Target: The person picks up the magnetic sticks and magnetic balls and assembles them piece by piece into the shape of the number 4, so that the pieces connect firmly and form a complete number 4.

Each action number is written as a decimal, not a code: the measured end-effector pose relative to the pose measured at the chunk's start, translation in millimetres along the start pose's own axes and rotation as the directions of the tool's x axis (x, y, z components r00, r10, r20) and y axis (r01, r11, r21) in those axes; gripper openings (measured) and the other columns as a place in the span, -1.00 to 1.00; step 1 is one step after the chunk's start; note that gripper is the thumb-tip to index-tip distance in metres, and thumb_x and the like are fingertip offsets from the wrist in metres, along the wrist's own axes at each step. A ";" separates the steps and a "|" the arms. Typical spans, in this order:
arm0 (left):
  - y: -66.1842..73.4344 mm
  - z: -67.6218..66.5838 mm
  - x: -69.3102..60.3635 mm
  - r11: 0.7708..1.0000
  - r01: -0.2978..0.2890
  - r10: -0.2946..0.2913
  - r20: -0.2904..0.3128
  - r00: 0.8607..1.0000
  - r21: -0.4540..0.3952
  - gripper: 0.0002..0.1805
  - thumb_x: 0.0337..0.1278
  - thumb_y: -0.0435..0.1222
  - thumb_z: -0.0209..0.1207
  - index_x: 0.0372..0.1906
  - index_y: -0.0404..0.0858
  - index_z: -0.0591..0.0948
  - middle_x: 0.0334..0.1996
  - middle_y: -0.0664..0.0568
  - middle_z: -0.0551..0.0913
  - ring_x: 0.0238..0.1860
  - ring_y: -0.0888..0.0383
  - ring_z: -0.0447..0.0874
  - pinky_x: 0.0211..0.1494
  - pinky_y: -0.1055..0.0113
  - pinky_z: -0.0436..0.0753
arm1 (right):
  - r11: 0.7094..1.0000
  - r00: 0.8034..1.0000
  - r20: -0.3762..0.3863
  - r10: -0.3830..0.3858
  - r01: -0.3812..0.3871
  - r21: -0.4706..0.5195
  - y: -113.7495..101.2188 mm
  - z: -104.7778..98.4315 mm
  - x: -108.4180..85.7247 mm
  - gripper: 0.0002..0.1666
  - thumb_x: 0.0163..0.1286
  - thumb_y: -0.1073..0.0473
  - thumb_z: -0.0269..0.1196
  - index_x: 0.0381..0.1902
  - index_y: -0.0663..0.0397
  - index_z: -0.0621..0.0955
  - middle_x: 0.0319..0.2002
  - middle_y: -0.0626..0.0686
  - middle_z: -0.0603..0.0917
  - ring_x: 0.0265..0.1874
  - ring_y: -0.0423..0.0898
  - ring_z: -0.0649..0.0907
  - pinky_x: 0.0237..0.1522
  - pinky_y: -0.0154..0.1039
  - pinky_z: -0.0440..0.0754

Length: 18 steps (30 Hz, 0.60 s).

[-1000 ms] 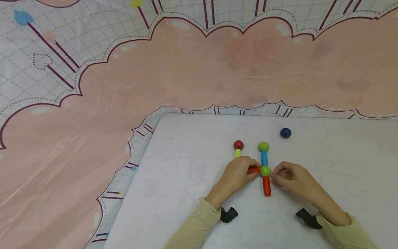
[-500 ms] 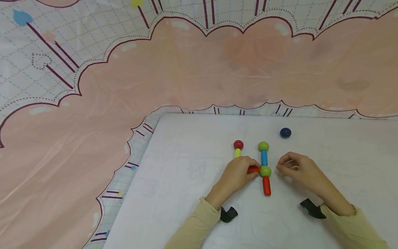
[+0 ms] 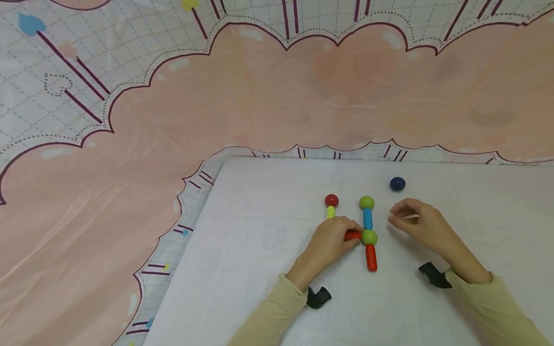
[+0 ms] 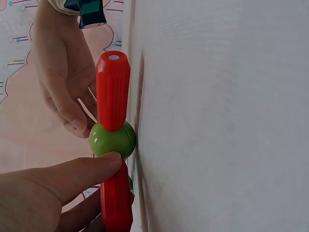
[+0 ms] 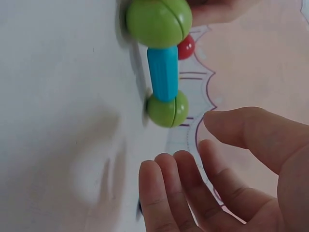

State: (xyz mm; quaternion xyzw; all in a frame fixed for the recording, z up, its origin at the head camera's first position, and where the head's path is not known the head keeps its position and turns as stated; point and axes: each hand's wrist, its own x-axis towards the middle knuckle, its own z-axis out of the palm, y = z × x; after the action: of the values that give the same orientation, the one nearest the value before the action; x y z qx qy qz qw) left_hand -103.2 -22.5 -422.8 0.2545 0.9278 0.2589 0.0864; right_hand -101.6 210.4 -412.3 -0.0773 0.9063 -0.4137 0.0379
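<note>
My left hand (image 3: 331,241) pinches a red rod (image 3: 352,235) between thumb and fingers. This rod meets a green ball (image 3: 369,237) at its right end. From that ball a second red rod (image 3: 371,258) points toward me, and a blue rod (image 3: 367,219) runs away to another green ball (image 3: 366,203). Partly behind the left hand, a yellow-green rod (image 3: 331,212) ends in a red ball (image 3: 331,200). My right hand (image 3: 419,224) hovers to the right of these pieces with bent, loose fingers; in the right wrist view nothing lies between its thumb and fingers.
A dark blue ball (image 3: 397,183) lies alone near the far edge of the white tabletop (image 3: 259,226). Beyond and to the left spreads a peach patterned cloth (image 3: 303,96). Each wrist wears a black strap piece (image 3: 319,298).
My right hand has moved away from the middle green ball, to the right and farther up the table toward the dark blue ball. The left hand keeps its grip in place.
</note>
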 end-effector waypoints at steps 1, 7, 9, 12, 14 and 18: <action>0.1 -0.1 0.2 1.000 0.000 0.000 0.000 1.000 0.000 -0.72 0.14 -0.20 0.39 -0.03 -0.08 0.76 -0.20 0.21 0.73 -0.27 0.37 0.53 -0.21 0.66 0.46 | 1.000 1.000 -0.002 0.000 0.000 0.002 0.8 -0.5 1.4 -0.73 0.33 0.23 0.35 -0.10 0.30 0.60 -0.18 0.18 0.70 -0.19 0.01 0.68 -0.11 -0.11 0.72; 0.1 -0.8 0.3 1.000 0.001 -0.001 0.001 1.000 -0.001 -0.73 0.13 -0.20 0.39 -0.03 -0.07 0.76 -0.19 0.21 0.73 -0.26 0.38 0.53 -0.20 0.66 0.46 | 1.000 1.000 0.001 0.012 -0.012 0.016 4.9 -2.0 9.3 -0.68 0.36 0.20 0.34 -0.05 0.32 0.59 -0.13 0.21 0.69 -0.13 0.07 0.66 -0.09 -0.14 0.71; -0.1 -0.9 0.2 1.000 0.002 -0.002 0.003 1.000 -0.002 -0.72 0.14 -0.20 0.39 -0.02 -0.07 0.76 -0.19 0.21 0.73 -0.26 0.38 0.53 -0.19 0.66 0.47 | 1.000 1.000 0.005 0.015 -0.015 0.019 5.8 -2.1 11.7 -0.66 0.37 0.19 0.33 -0.03 0.33 0.58 -0.10 0.22 0.68 -0.11 0.09 0.66 -0.07 -0.10 0.70; -0.3 -0.8 0.4 1.000 0.003 -0.003 0.006 1.000 -0.003 -0.72 0.14 -0.20 0.39 -0.02 -0.07 0.75 -0.19 0.21 0.73 -0.26 0.38 0.52 -0.19 0.66 0.47 | 1.000 1.000 0.009 0.021 -0.021 0.018 7.0 -2.2 16.1 -0.63 0.39 0.16 0.31 0.00 0.33 0.57 -0.07 0.25 0.66 -0.08 0.15 0.66 -0.02 -0.02 0.68; -0.4 -0.4 0.5 1.000 0.003 -0.003 0.007 1.000 -0.003 -0.72 0.14 -0.20 0.39 -0.02 -0.07 0.75 -0.19 0.21 0.73 -0.27 0.38 0.52 -0.20 0.66 0.46 | 1.000 1.000 0.005 0.024 -0.024 0.019 7.3 -2.8 19.3 -0.62 0.40 0.15 0.30 0.01 0.34 0.56 -0.05 0.27 0.65 -0.05 0.18 0.65 0.00 0.03 0.66; -0.7 0.1 0.7 1.000 0.003 -0.003 0.006 1.000 -0.002 -0.72 0.14 -0.20 0.39 -0.02 -0.07 0.75 -0.19 0.22 0.73 -0.27 0.38 0.51 -0.20 0.66 0.46 | 1.000 1.000 -0.025 0.010 -0.010 0.022 6.7 -4.6 24.9 -0.65 0.40 0.19 0.29 -0.01 0.36 0.56 -0.03 0.30 0.62 -0.04 0.21 0.65 0.00 0.04 0.65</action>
State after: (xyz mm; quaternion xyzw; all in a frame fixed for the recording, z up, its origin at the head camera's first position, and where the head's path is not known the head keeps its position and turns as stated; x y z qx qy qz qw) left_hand -104.1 -22.6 -423.3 0.2536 0.9277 0.2588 0.0897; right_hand -127.5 213.9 -414.4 -0.0672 0.9026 -0.4241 0.0296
